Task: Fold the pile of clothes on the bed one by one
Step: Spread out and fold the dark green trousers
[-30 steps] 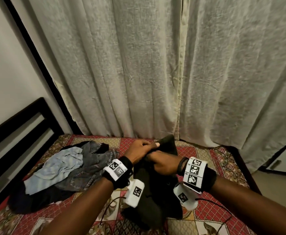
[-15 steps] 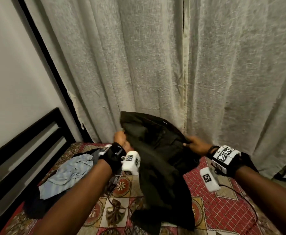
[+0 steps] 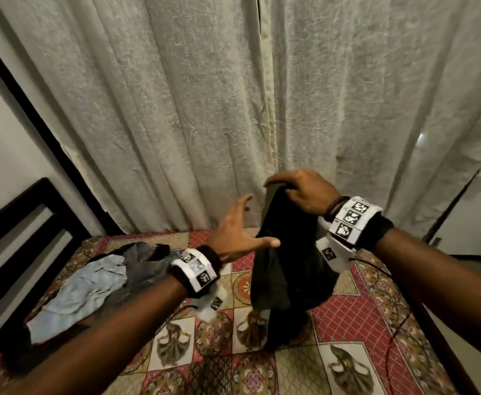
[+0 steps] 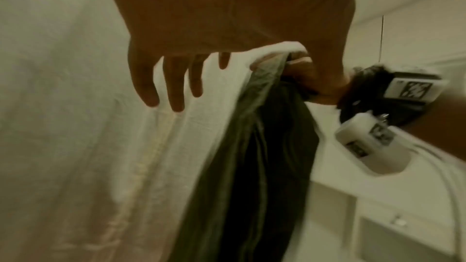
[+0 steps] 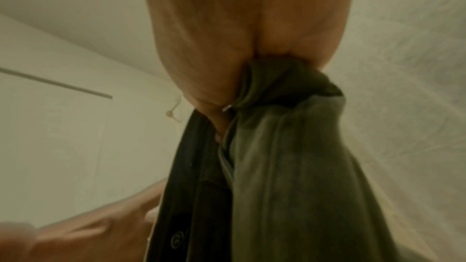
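- Dark garment (image 3: 287, 252): it hangs bunched from your right hand (image 3: 302, 192), above the middle of the bed (image 3: 347, 315). Its lower end reaches down to the patterned bedspread.
- Right hand: your fingers are curled over the garment's top edge and grip it. The right wrist view shows the fabric gathered tight in the fist, two layers falling below it.
- Left hand (image 3: 233, 235): it is spread, fingers straight, holding nothing. Its thumb tip sits just at the garment's left edge; whether it touches cannot be told.
- Pile of clothes (image 3: 96, 283): a light blue piece lies on grey denim at the left side of the bed, near the dark bed frame (image 3: 20, 220), well apart from the hanging garment.
- Open room: bare bedspread shows in front of and to the right of the garment. Pale curtains (image 3: 233, 109) close off the far edge of the bed.
- Cable (image 3: 387, 352): a thin lead trails across the bedspread on the right.
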